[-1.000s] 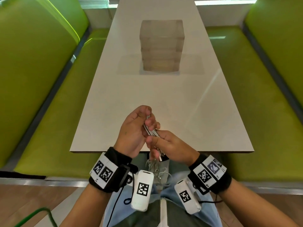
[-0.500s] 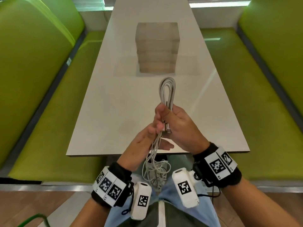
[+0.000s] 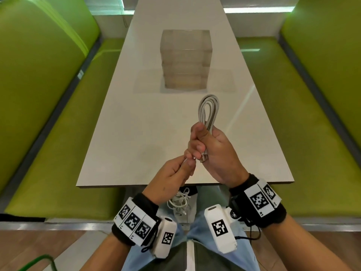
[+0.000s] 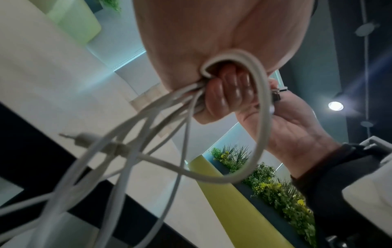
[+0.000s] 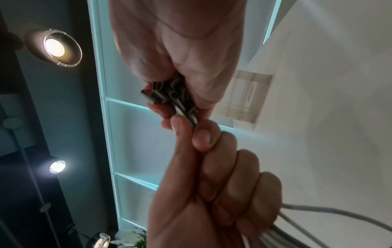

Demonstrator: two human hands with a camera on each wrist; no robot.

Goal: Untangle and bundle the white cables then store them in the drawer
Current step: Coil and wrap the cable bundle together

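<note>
My right hand [image 3: 201,142] grips a folded bundle of white cable [image 3: 208,110] over the near end of the table, its loop standing upright above the fist. A metal USB plug [image 3: 204,158] sticks out below that fist. Just under it, my left hand [image 3: 188,160] pinches the loose cable ends. In the left wrist view its fingers [image 4: 224,97] curl round several strands, and the remaining tangled cables [image 3: 179,201] hang down below the table edge. The right wrist view shows connectors [image 5: 169,95] held in the right hand. The translucent drawer unit [image 3: 186,59] stands shut mid-table.
The white table [image 3: 136,133] runs away from me between two green benches [image 3: 58,143] [image 3: 304,133]. The drawer unit is the only thing standing on the table. My lap and the wrist cameras sit below the table's near edge.
Both hands rose from the table's near edge and moved out over the table. The folded cable loop now stands upright above the right fist, and the left hand has slid down towards the cable ends.
</note>
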